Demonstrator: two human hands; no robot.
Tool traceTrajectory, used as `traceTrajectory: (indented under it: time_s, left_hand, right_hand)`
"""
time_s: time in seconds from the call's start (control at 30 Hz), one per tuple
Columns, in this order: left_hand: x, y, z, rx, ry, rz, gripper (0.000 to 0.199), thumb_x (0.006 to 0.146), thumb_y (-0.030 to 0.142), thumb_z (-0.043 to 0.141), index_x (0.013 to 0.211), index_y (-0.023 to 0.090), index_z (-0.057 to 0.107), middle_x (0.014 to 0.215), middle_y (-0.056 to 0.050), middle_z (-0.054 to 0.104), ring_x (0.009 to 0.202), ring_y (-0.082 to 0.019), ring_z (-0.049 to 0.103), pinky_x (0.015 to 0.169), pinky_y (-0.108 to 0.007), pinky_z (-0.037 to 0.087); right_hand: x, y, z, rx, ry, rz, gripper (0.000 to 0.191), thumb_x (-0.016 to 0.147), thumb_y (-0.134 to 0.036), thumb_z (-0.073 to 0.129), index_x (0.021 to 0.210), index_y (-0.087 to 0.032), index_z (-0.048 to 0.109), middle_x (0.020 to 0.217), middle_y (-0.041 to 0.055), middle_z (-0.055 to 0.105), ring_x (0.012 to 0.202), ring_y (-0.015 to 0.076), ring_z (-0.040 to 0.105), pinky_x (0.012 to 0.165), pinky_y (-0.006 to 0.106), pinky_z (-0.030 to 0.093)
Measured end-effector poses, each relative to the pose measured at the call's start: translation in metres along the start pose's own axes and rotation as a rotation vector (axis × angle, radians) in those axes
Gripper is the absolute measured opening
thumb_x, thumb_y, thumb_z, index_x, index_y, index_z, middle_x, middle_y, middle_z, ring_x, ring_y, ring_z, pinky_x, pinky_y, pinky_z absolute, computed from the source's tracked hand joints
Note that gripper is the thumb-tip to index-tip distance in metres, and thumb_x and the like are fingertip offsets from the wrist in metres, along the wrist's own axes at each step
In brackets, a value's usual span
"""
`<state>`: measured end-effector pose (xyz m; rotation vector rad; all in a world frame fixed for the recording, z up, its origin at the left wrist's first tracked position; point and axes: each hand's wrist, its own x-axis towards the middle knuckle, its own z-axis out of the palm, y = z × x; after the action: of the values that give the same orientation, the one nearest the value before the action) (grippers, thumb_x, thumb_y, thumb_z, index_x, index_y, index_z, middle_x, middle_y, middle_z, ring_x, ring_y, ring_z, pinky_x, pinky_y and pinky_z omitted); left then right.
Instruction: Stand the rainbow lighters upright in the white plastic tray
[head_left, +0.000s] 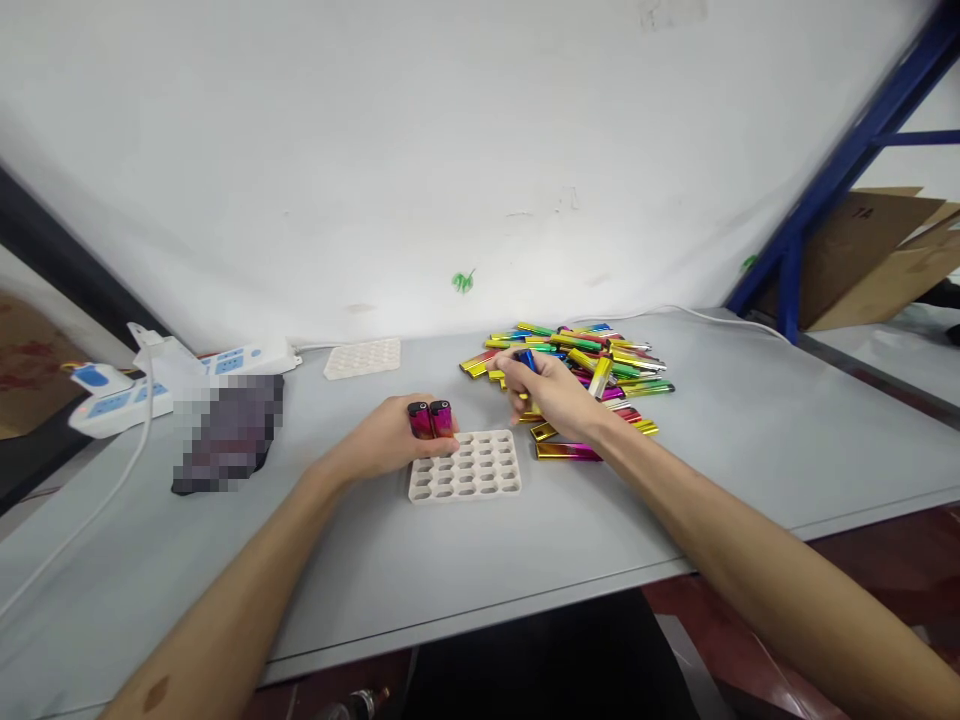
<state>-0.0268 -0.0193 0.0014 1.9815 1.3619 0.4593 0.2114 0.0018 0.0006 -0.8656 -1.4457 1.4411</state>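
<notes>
Two magenta lighters (430, 420) with black tops stand upright side by side at the back left corner of a white tray (465, 466) with rows of slots. My left hand (386, 437) is closed around them, thumb in front and fingers behind; whether their lower ends sit in slots is hidden. My right hand (546, 388) is closed on a lighter with a blue top (528, 358), at the left side of a pile of shiny lighters (592, 362). Much of that lighter is hidden by the fingers. A red and magenta lighter (568, 452) lies under my right wrist.
A second white slotted tray (363, 358) lies near the wall. At left are white power strips (251, 357) with a cable (135, 455), and a dark blurred-out object (229, 433). A blue metal frame (790, 285) and cardboard boxes (877, 255) stand at right.
</notes>
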Motion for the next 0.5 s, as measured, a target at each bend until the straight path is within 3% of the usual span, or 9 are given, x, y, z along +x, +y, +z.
traceTrajectory:
  time_s: [0.07, 0.13, 0.33, 0.4, 0.5]
  left_hand:
    - [0.0006, -0.0009, 0.0001, -0.001, 0.002, -0.003, 0.034, 0.073, 0.051, 0.073, 0.091, 0.023, 0.067, 0.083, 0.002, 0.070, 0.077, -0.018, 0.062, 0.066, -0.029, 0.047]
    - [0.0011, -0.0017, 0.0000, -0.003, 0.003, -0.003, 0.035, 0.072, 0.052, 0.074, 0.091, 0.023, 0.067, 0.083, 0.002, 0.070, 0.076, -0.018, 0.062, 0.066, -0.029, 0.048]
    - [0.0013, -0.0016, -0.0002, -0.020, -0.011, 0.016, 0.034, 0.072, 0.050, 0.074, 0.090, 0.023, 0.067, 0.084, 0.001, 0.071, 0.077, -0.018, 0.063, 0.068, -0.030, 0.049]
    - [0.0012, -0.0010, 0.0000, -0.026, -0.008, 0.010, 0.032, 0.072, 0.049, 0.074, 0.090, 0.023, 0.068, 0.084, 0.002, 0.071, 0.076, -0.018, 0.063, 0.068, -0.029, 0.049]
    - [0.0010, 0.0000, 0.0003, -0.022, 0.000, 0.012, 0.033, 0.071, 0.049, 0.075, 0.090, 0.022, 0.068, 0.083, 0.001, 0.072, 0.076, -0.018, 0.064, 0.067, -0.029, 0.049]
  right_hand:
    - [-0.0004, -0.0023, -0.0001, 0.025, -0.004, 0.065, 0.033, 0.085, -0.054, 0.064, 0.093, -0.022, 0.062, 0.060, -0.0089, 0.029, 0.044, 0.0062, 0.025, 0.038, 0.019, 0.028]
    - [-0.0004, -0.0046, -0.0002, 0.059, -0.015, 0.144, 0.035, 0.088, -0.056, 0.058, 0.092, -0.021, 0.062, 0.063, -0.0078, 0.028, 0.044, 0.0057, 0.021, 0.037, 0.018, 0.018]
    - [-0.0038, -0.0076, 0.0037, 0.072, -0.037, 0.061, 0.037, 0.088, -0.059, 0.057, 0.092, -0.023, 0.052, 0.070, -0.0029, 0.054, 0.055, 0.0126, 0.052, 0.043, 0.023, 0.041]
    - [-0.0059, -0.0066, 0.0058, 0.048, -0.065, 0.038, 0.039, 0.085, -0.063, 0.060, 0.093, -0.026, 0.047, 0.063, -0.0070, 0.051, 0.048, 0.0118, 0.050, 0.041, 0.023, 0.038]
    - [-0.0073, -0.0046, 0.0087, 0.032, -0.050, 0.045, 0.043, 0.084, -0.066, 0.060, 0.087, -0.025, 0.050, 0.054, -0.0099, 0.037, 0.039, 0.0071, 0.030, 0.037, 0.020, 0.023]
